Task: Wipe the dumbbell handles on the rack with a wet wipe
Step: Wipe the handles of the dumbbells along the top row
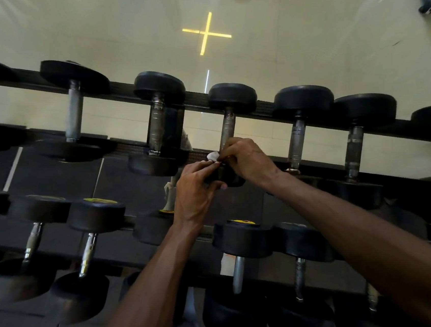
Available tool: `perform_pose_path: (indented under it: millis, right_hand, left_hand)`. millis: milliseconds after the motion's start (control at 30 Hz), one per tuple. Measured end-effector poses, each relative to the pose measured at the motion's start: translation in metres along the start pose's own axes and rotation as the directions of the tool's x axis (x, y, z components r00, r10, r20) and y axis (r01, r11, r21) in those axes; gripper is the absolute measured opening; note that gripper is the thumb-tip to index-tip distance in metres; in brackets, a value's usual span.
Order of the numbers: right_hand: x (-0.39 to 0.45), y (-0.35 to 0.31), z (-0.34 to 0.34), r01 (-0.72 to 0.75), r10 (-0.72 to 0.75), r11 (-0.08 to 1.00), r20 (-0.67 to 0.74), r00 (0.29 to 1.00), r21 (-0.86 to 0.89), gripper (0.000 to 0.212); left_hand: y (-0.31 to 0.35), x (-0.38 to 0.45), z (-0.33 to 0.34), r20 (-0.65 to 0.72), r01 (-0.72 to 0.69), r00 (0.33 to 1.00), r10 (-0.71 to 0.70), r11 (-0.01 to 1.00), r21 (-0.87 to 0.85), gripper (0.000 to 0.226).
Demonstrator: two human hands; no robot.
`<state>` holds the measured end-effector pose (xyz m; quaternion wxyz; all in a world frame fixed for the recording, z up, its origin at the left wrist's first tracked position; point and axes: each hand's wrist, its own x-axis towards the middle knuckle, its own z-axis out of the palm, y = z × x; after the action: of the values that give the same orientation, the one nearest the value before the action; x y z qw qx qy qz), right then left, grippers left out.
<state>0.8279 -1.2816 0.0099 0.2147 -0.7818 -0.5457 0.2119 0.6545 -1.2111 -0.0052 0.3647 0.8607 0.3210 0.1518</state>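
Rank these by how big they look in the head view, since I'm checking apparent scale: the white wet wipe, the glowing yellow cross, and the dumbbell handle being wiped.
1. Dumbbell handle, though the hands hide its lower end.
2. Yellow cross; close to the handle, so this order is unsure.
3. Wet wipe, mostly hidden by the left hand and right hand.

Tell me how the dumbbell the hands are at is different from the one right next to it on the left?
The middle dumbbell has both hands on it: the right hand and left hand pinch a white wipe at its handle's near end. The left neighbour has nobody touching it. That neighbour's handle looks thicker and its heads bigger. Both have black round heads and grey metal handles, and lie across the top rack.
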Motion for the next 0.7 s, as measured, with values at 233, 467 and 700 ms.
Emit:
perform_pose_path:
  millis: [233, 467, 700]
  right_hand:
    - [-0.015, 0.015, -0.001, -0.309, 0.339, 0.900, -0.047, 0.940, 0.306, 0.024]
    - [-0.001, 0.003, 0.002, 0.008, -0.007, 0.998, -0.013, 1.000, 0.066, 0.014]
    - [0.045, 0.009, -0.025, 0.041, -0.077, 0.969, -0.139, 0.987, -0.244, 0.021]
  left_hand:
    - [-0.001, 0.000, 0.002, 0.000, 0.032, 0.999, -0.032, 0.999, -0.004, 0.056]
    - [0.000, 0.000, 0.002, -0.006, 0.029, 1.000, -0.030, 1.000, -0.007, 0.056]
    - [0.000, 0.001, 0.001, -0.017, 0.038, 0.999, -0.039, 0.999, -0.027, 0.054]
